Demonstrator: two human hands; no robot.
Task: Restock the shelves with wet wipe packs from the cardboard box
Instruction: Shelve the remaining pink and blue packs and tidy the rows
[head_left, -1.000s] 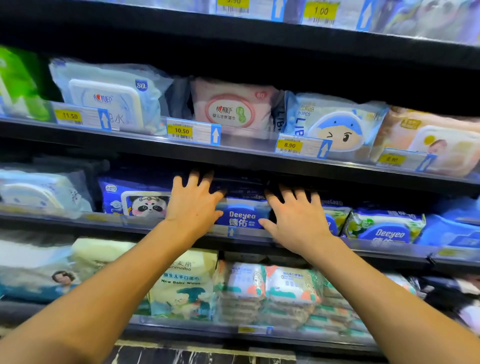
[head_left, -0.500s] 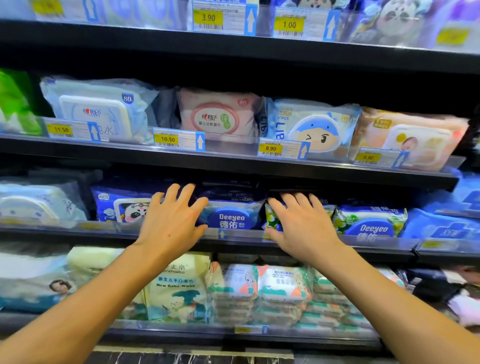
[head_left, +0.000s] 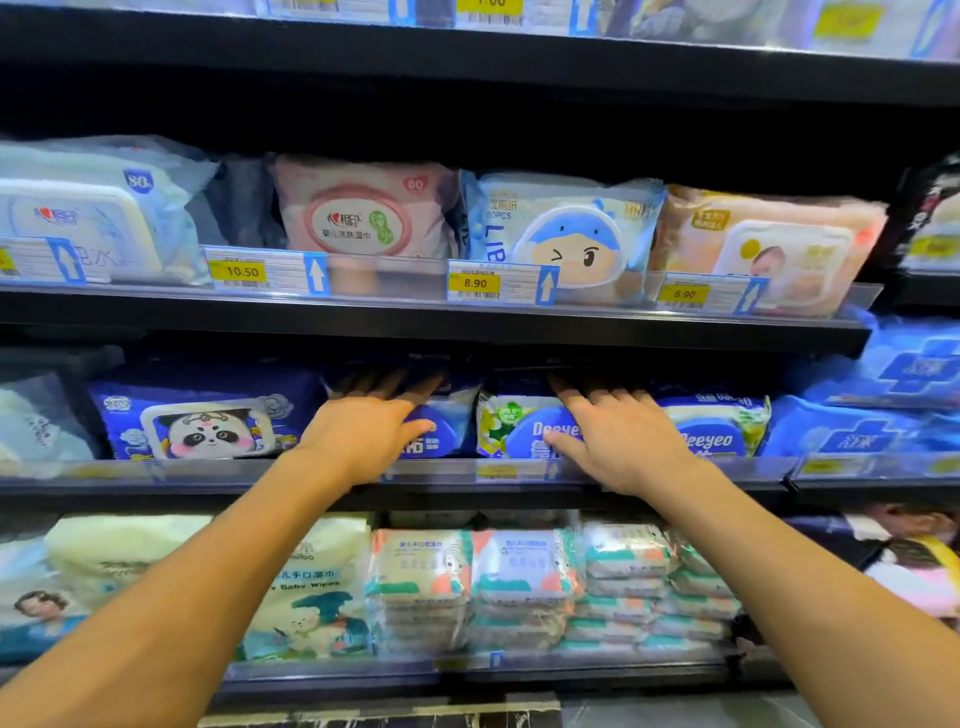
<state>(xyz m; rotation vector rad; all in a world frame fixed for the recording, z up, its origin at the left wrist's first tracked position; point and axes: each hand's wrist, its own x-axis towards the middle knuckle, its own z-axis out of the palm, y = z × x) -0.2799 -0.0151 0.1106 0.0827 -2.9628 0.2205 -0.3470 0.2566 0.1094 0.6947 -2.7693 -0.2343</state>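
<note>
While reaching into middle shelf (head_left: 156, 475), lying flat, fingers straight, clasping nothing: left hand (head_left: 363, 436) on blue Deeyeo pack (head_left: 451, 423), right hand (head_left: 623, 447) on green Deeyeo pack (head_left: 506, 423) just beside it, both wet wipe packs upright at shelf front, right of panda pack (head_left: 208, 423), fingertips shadowed beneath upper shelf (head_left: 415, 325).
</note>
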